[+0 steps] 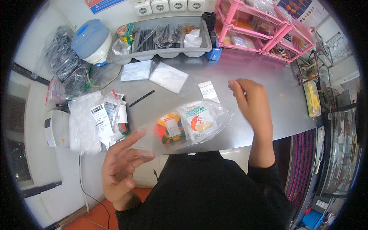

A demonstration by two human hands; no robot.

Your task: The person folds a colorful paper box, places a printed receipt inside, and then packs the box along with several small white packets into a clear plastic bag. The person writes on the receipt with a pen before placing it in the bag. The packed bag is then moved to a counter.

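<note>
A clear plastic bag [223,115] lies near the front edge of the steel table. Inside it are a white packet of shrimp crackers [199,122] and a red, yellow and green carton [168,130] with a white label. My left hand [120,168] is by the bag's left end, fingers apart; thin film shows at its fingertips, but no grip is visible. Raised over the table right of the bag, my right hand [251,99] has its fingers curled in, with nothing seen in them. A white printed slip [208,91] lies left of that hand.
White plastic bags [82,119] with slips on top lie at the left. A black pen [142,98] and white napkin packs [168,76] lie behind the bag. Farther back stand a grey compartment tray [161,53], a blue-lidded container [91,40] and pink racks [245,32].
</note>
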